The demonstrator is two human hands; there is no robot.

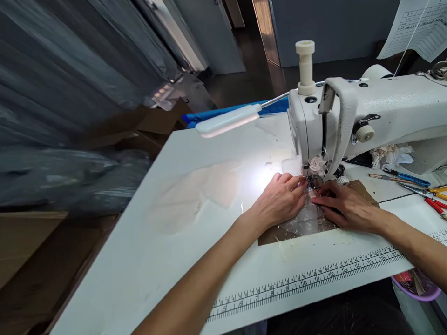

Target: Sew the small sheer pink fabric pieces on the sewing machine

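Note:
A white sewing machine stands at the right of the table, with a pale ruffled rosette on its needle end. Close to the presser foot, my left hand has its bent fingertips pressed together on a piece of sheer, clear-looking material. My right hand pinches the same material between thumb and fingers, just right of the needle area. A dark ring-shaped part sits between the two hands. Beneath the material lies a brown sheet. The fingertips and the needle point are partly hidden.
A lamp lights the white tabletop, where faint sheer pieces lie left. Blue snips and scissors with red and orange handles rest right. A printed ruler follows the front edge; a purple basket is below.

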